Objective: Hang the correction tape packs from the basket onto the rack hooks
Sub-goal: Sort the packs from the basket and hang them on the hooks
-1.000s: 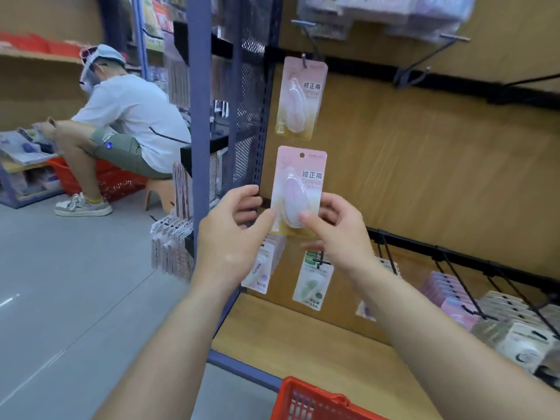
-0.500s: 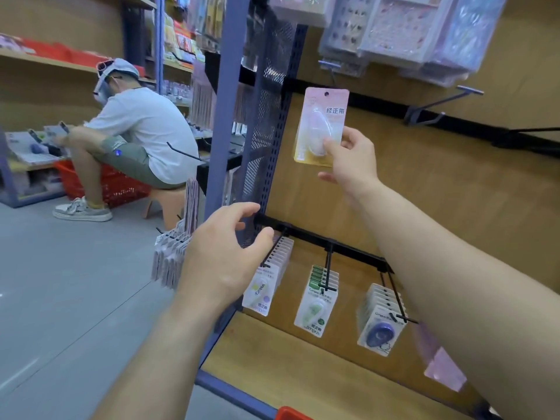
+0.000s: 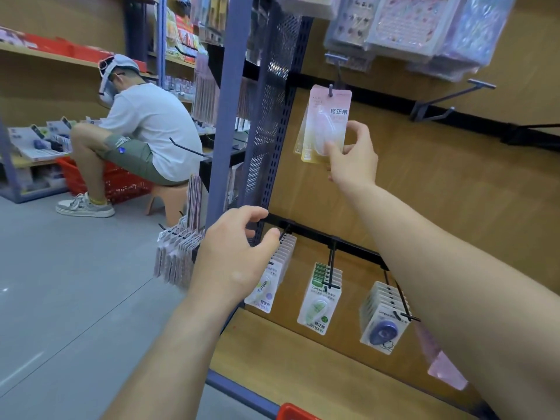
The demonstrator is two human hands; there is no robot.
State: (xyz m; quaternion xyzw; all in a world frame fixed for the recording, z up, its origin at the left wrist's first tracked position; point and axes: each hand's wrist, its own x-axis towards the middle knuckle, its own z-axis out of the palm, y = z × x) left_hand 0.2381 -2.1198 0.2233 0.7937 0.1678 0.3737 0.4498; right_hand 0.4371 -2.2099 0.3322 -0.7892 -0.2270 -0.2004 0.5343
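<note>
From the head camera, the right hand was raised to the upper rail of the rack, near its left edge, and pinched the lower right corner of a pink correction tape pack, thumb on the front and fingers curled behind. The pack hung upright with its top hole on a hook, whose tip showed above the card, and the edge of a second pack peeked out just behind it. The left hand was lower, at the left end of the lower rail, its fingers loosely curled and apart with nothing in them; whether the fingertips touched the rail could not be told. Three rows of packs hung from the lower rail: white ones partly behind the left hand, green ones in the middle, and blue ones beside the right forearm. A bare hook stuck out further right on the upper rail. The rim of a red basket showed at the front edge of the wooden bottom shelf. At the left, well apart, a person sat on a stool in the aisle.
</note>
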